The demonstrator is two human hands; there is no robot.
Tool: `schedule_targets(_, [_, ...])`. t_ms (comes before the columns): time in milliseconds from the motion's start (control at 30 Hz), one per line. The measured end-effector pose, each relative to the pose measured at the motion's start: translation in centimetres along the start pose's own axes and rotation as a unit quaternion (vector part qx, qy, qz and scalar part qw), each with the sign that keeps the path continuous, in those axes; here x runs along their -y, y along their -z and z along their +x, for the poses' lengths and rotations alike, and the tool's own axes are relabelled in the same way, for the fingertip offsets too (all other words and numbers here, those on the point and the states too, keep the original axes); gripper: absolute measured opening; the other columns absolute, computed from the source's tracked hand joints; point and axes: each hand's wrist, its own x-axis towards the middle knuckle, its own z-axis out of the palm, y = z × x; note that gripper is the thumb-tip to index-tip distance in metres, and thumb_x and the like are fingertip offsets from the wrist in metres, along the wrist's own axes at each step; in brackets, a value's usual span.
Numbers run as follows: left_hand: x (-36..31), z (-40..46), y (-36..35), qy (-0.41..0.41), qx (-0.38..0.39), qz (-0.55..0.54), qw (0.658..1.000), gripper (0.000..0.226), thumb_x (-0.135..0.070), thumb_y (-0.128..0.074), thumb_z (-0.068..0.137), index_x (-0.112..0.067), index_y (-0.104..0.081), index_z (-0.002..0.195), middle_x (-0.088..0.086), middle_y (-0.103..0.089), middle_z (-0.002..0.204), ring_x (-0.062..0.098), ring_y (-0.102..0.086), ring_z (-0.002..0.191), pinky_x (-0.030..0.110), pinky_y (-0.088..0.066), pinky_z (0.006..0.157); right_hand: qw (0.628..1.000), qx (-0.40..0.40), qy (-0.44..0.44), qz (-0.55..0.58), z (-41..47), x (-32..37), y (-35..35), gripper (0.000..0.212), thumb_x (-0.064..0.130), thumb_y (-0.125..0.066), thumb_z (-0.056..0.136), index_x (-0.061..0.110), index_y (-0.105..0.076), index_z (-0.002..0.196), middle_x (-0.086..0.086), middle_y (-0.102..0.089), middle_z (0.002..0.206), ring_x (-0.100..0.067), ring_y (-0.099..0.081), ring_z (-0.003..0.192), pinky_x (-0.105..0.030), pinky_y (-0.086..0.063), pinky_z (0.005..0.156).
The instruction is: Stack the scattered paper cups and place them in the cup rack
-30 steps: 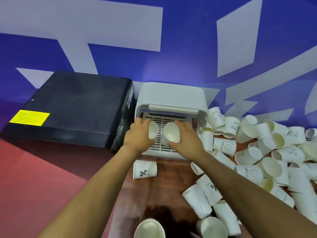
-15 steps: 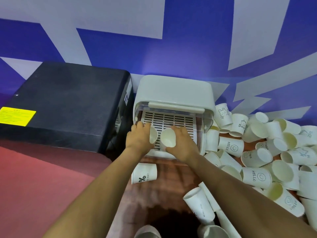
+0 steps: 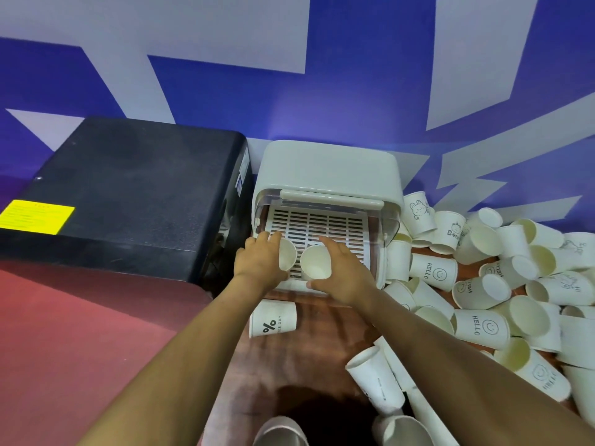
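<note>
- Two cups in play: our left hand (image 3: 257,263) grips the left cup (image 3: 287,259), our right hand (image 3: 341,274) curls round the right cup (image 3: 316,266), both over the cup rack (image 3: 325,194) and its slotted tray (image 3: 317,231).
- Judgement: set them well inside on the tray, mouths toward us, then let go gently so neither rolls out.
- Low clear lid (image 3: 331,201) crowds the opening; keep our knuckles under it.
- Loose cups (image 3: 489,284) heaped right of the rack on the table (image 3: 309,355); one percent-mark cup (image 3: 273,319) lies just below our left wrist.
- Black machine (image 3: 128,194) stands hard against the rack's left.
</note>
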Motion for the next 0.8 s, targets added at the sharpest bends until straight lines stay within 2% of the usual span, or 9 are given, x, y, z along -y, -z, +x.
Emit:
schedule_targets(67, [0.2,-0.6,0.2,-0.009,-0.008,-0.027,1.000,0.082,-0.043,-0.069,0.080,-0.023,-0.024,0.145,0.003,-0.035,0.145,0.029,-0.038,0.130,0.044,-0.040,0.100,1.000,-0.007,0.008,0.010,-0.6,-0.2,0.7,0.098,0.047,-0.077,0.070,0.031,-0.018,0.147,0.003,-0.032,0.150,-0.021,-0.039,0.132,-0.043,-0.040,0.105])
schedule_targets(167, [0.7,-3.0,0.7,-0.041,-0.078,-0.092,0.992,0.068,-0.038,-0.068,0.080,-0.024,-0.036,0.138,0.000,-0.040,0.140,0.026,-0.041,0.124,0.041,-0.045,0.096,0.999,-0.025,0.029,0.028,-2.3,-1.2,2.0,0.092,0.042,-0.077,0.072,0.029,-0.025,0.146,0.001,-0.035,0.147,-0.019,-0.039,0.131,-0.041,-0.039,0.106])
schedule_targets(233, [1.1,-5.3,0.6,-0.066,-0.106,-0.128,0.984,0.055,-0.034,-0.067,0.082,-0.024,-0.045,0.131,-0.002,-0.045,0.132,0.024,-0.045,0.116,0.038,-0.047,0.088,0.998,-0.033,0.037,0.030,-3.9,-2.0,2.9,0.077,0.038,-0.075,0.075,0.027,-0.036,0.141,0.002,-0.044,0.138,-0.016,-0.045,0.123,-0.036,-0.042,0.102])
schedule_targets(300, [1.7,-7.4,0.0,-0.079,-0.115,-0.143,0.980,0.043,-0.032,-0.067,0.082,-0.024,-0.053,0.121,-0.004,-0.050,0.120,0.021,-0.050,0.107,0.036,-0.049,0.080,0.999,-0.025,0.040,0.026,-6.0,-2.9,3.4,0.054,0.034,-0.072,0.080,0.025,-0.051,0.129,0.006,-0.055,0.118,-0.012,-0.054,0.106,-0.029,-0.047,0.092])
schedule_targets(433, [2.9,-9.7,-1.9,0.016,-0.069,-0.197,0.978,0.031,-0.035,-0.066,0.083,-0.024,-0.055,0.110,-0.005,-0.052,0.102,0.019,-0.057,0.094,0.036,-0.049,0.075,0.998,0.015,0.053,-0.037,-9.9,-4.6,3.0,0.026,0.029,-0.063,0.087,0.026,-0.061,0.113,0.006,-0.063,0.100,-0.010,-0.059,0.092,-0.026,-0.047,0.079])
schedule_targets(533, [4.1,-9.7,-3.4,0.085,0.011,-0.227,0.970,0.035,-0.038,-0.064,0.082,-0.022,-0.052,0.111,0.002,-0.057,0.110,0.024,-0.059,0.095,0.042,-0.051,0.084,0.990,0.054,0.066,-0.116,-11.7,-5.6,1.8,0.029,0.029,-0.060,0.089,0.024,-0.059,0.117,0.002,-0.060,0.108,-0.014,-0.057,0.101,-0.028,-0.046,0.083])
schedule_targets(600, [4.4,-9.6,-4.0,0.113,0.030,-0.230,0.966,0.037,-0.038,-0.063,0.083,-0.019,-0.050,0.112,0.006,-0.058,0.112,0.027,-0.059,0.097,0.045,-0.051,0.085,0.981,0.078,0.080,-0.157,-12.5,-5.9,1.0,0.035,0.030,-0.058,0.088,0.026,-0.057,0.123,0.002,-0.056,0.117,-0.017,-0.054,0.109,-0.030,-0.045,0.089])
schedule_targets(733, [4.3,-9.5,-4.8,0.130,0.078,-0.211,0.966,0.038,-0.038,-0.056,0.089,-0.014,-0.050,0.117,0.008,-0.059,0.117,0.029,-0.057,0.105,0.037,-0.048,0.087,0.961,0.098,0.107,-0.236,-13.6,-6.1,0.3,0.044,0.038,-0.058,0.087,0.029,-0.052,0.130,0.004,-0.050,0.127,-0.019,-0.047,0.113,-0.031,-0.037,0.091])
schedule_targets(800, [4.2,-9.6,-5.3,0.128,0.099,-0.209,0.965,0.033,-0.041,-0.054,0.090,-0.014,-0.054,0.109,0.008,-0.061,0.115,0.028,-0.057,0.102,0.036,-0.047,0.085,0.953,0.097,0.106,-0.267,-13.9,-6.1,0.0,0.045,0.039,-0.056,0.088,0.028,-0.050,0.132,0.003,-0.048,0.130,-0.020,-0.045,0.115,-0.033,-0.035,0.091])
